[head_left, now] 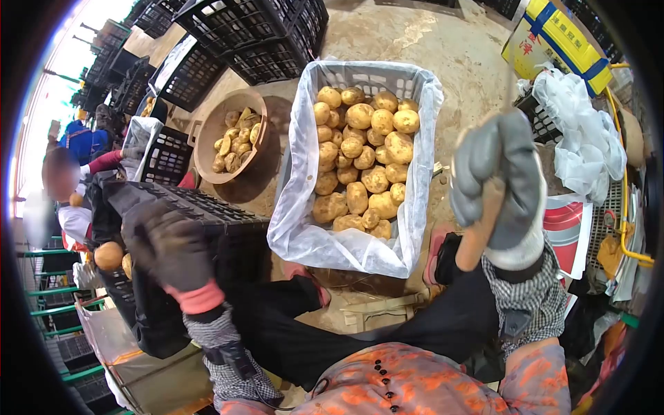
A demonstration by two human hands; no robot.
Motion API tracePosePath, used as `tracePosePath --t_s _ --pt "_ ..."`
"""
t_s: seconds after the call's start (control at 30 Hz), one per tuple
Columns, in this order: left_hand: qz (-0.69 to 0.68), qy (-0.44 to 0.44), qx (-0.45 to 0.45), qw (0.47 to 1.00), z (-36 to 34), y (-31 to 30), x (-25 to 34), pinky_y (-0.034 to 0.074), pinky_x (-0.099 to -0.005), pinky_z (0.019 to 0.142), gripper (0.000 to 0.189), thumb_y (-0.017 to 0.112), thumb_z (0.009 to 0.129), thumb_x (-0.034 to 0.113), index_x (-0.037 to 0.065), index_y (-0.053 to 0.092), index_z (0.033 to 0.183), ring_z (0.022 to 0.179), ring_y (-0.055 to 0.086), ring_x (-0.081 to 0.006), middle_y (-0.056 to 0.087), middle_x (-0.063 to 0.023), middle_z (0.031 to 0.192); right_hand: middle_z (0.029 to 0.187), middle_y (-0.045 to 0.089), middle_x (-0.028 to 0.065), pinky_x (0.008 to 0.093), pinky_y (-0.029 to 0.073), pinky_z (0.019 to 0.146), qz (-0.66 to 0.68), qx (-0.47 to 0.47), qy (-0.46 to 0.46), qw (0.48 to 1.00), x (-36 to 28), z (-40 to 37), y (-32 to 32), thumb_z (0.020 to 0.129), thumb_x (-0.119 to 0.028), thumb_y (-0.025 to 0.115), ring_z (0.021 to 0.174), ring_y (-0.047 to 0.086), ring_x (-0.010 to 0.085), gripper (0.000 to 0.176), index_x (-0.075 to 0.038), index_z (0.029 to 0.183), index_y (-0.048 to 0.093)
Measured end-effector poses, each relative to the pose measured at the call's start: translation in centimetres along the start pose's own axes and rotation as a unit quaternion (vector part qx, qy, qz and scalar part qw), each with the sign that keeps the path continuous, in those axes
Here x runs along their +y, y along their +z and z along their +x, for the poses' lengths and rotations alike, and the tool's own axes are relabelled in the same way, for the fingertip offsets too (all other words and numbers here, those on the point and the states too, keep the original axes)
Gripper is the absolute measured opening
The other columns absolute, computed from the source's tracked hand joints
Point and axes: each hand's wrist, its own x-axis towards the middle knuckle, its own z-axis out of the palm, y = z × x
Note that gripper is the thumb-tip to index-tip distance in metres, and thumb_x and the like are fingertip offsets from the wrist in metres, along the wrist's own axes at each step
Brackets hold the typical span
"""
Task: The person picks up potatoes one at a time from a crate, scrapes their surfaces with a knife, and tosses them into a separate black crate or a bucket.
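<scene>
My right hand [499, 180], in a grey-coated glove, is raised to the right of a lined crate [297, 200] of potatoes [360, 159]. Its fingers are wrapped round a tool with a wooden handle [479, 228]. A thin blurred strip rises above the fist; the tool's working end cannot be made out. My left hand [169, 245], in a dark glove with a pink cuff, is over the black crates [228, 228] at the left. Motion smears its fingers, and I cannot see whether it holds anything. A potato [108, 256] shows just left of it.
A round basin [207, 142] holds more potatoes. Black crates [249, 34] are stacked behind it. A co-worker [76, 214] is at the far left. White plastic sheeting [584, 138] and a yellow box [553, 45] are at the right. A small wooden stool [384, 309] stands between my legs.
</scene>
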Motion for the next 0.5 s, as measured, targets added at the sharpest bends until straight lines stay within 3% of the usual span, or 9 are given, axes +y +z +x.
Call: tracePosePath --t_s 0.03,0.07,0.17,0.2,0.3,0.4,0.43,0.47,0.5 --pt "-0.004 -0.018 -0.003 1.0 0.9 -1.0 -3.3 0.046 -0.0389 0.088 0.056 0.046 0.095 0.043 0.001 0.04 0.132 0.1 0.053 -0.0222 0.052 -0.0113 0.115 0.06 0.039 0.0024 0.0232 0.039 0.032 0.015 -0.003 -0.004 1.0 -0.2 0.0 -0.4 0.103 -0.035 0.033 0.042 0.04 0.0111 0.036 -0.01 0.078 0.04" --pt "0.316 -0.052 0.153 0.935 0.9 -1.4 -7.4 0.045 -0.039 0.092 0.058 0.05 0.094 0.04 0.001 0.038 0.134 0.103 0.055 -0.0244 0.053 -0.0127 0.119 0.057 0.04 0.0039 0.0245 0.043 0.033 0.024 -0.058 -0.034 0.997 -0.3 0.4 -1.2 0.103 -0.035 0.033 0.042 0.044 0.0131 0.04 -0.008 0.074 0.04" --pt "0.43 -0.356 0.109 0.822 3.3 -6.0 -18.0 0.047 -0.0316 0.088 0.047 0.057 0.09 0.019 -0.001 0.044 0.13 0.103 0.058 -0.0199 0.054 -0.0114 0.122 0.056 0.041 0.0048 0.0255 0.042 0.031 0.125 0.056 -0.084 0.987 -0.8 0.1 -1.3 0.103 -0.034 0.034 0.036 0.042 0.0155 0.042 -0.007 0.071 0.041" --pt "0.51 -0.356 0.065 0.78 3.6 -10.8 -21.4 0.047 -0.0281 0.088 0.051 0.063 0.086 0.019 0.0 0.046 0.13 0.103 0.058 -0.0156 0.053 -0.0112 0.122 0.055 0.038 0.0037 0.0256 0.039 0.028 0.151 0.068 -0.06 0.984 -1.6 0.1 -1.8 0.102 -0.03 0.036 0.035 0.039 0.0144 0.039 -0.006 0.071 0.039" --pt "0.78 -0.162 -0.038 0.603 6.3 -16.3 -29.9 0.035 -0.0381 0.104 0.071 0.068 0.078 0.026 0.003 0.037 0.137 0.126 0.042 -0.035 0.045 -0.0234 0.134 0.058 0.036 0.002 0.0243 0.03 0.024 0.108 0.036 -0.03 0.993 -2.9 0.2 -3.0 0.1 -0.025 0.042 0.033 0.036 0.0118 0.032 -0.009 0.073 0.037" --pt "0.501 -0.282 0.156 0.803 10.3 -17.6 -36.0 0.037 -0.0402 0.102 0.076 0.073 0.074 0.027 -0.001 0.037 0.134 0.124 0.044 -0.0356 0.046 -0.0252 0.131 0.054 0.037 0.0026 0.0255 0.027 0.022 0.12 0.019 -0.001 0.993 -3.0 0.8 -3.0 0.1 -0.03 0.042 0.028 0.03 0.0123 0.035 -0.009 0.072 0.039" --pt "0.581 -0.257 0.199 0.746 11.0 -19.6 -38.0 0.04 -0.0394 0.099 0.075 0.075 0.073 0.026 -0.003 0.038 0.131 0.12 0.048 -0.0338 0.05 -0.024 0.128 0.046 0.035 0.0041 0.0266 0.026 0.022 0.123 0.179 -0.051 0.975 -2.4 0.5 -1.6 0.101 -0.035 0.038 0.024 0.024 0.013 0.042 -0.007 0.07 0.038" --pt "0.654 -0.23 0.24 0.679 11.5 -21.3 -39.5 0.043 -0.0385 0.095 0.074 0.076 0.072 0.024 -0.005 0.039 0.129 0.116 0.052 -0.0321 0.053 -0.0228 0.125 0.046 0.035 0.0041 0.0266 0.026 0.022 0.119 0.181 -0.051 0.975 -2.4 0.8 -1.5 0.101 -0.035 0.038 0.024 0.024 0.013 0.042 -0.007 0.07 0.038" --pt "0.629 -0.267 0.229 0.693 12.1 -22.0 -39.3 0.047 -0.0367 0.089 0.074 0.079 0.07 0.025 -0.007 0.041 0.125 0.108 0.057 -0.0297 0.057 -0.0207 0.119 0.044 0.034 0.0044 0.0267 0.026 0.022 0.105 0.17 -0.022 0.98 -2.7 0.8 -1.4 0.101 -0.037 0.036 0.024 0.024 0.0131 0.044 -0.007 0.069 0.037"
